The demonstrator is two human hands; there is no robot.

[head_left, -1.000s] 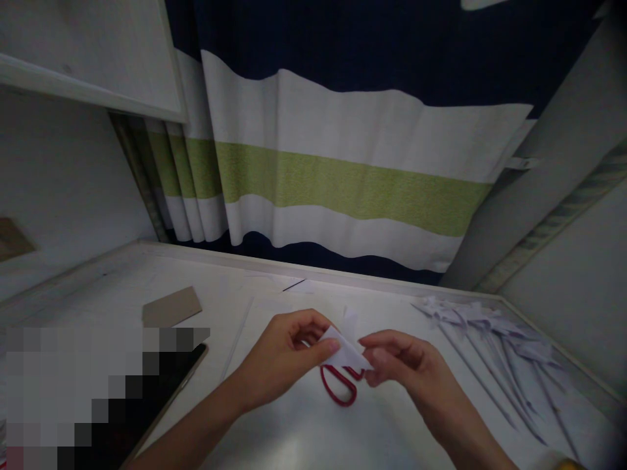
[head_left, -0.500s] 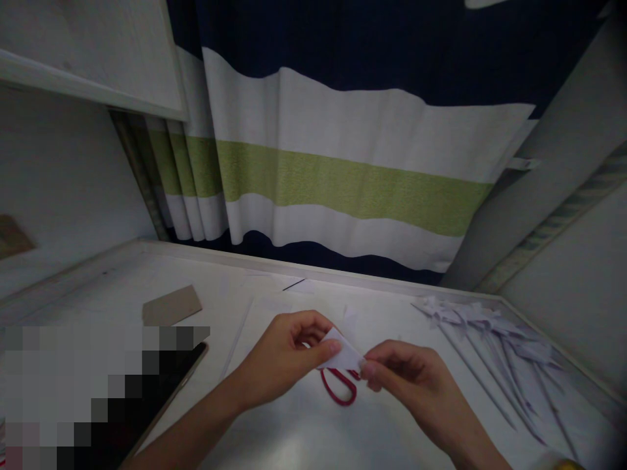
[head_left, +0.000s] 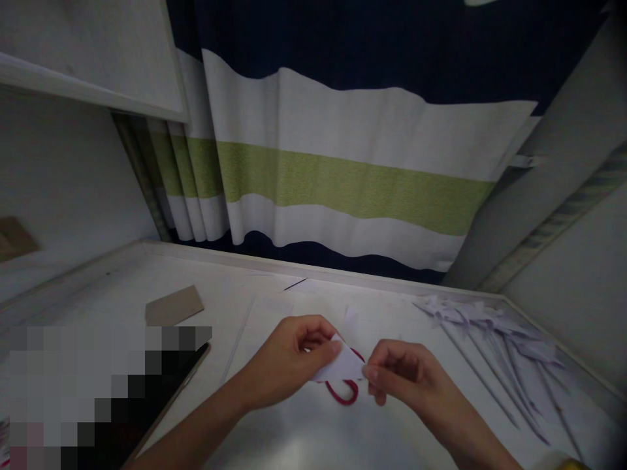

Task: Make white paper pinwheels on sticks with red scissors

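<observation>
White paper (head_left: 343,365), a small folded piece, was held just above the table (head_left: 304,431) between both hands. The left hand (head_left: 289,362) pinched its left edge between thumb and curled fingers; the right hand (head_left: 401,378) pinched its right corner with thumb and forefinger. Red scissors (head_left: 345,391) lay on the table directly beneath the paper, only their handle loops showing. A row of folded paper shapes (head_left: 494,339) lay well apart to the right. A brown card (head_left: 174,305) sat to the far left, near a dark tablet (head_left: 166,391). A striped curtain (head_left: 343,176) hung behind the table.
</observation>
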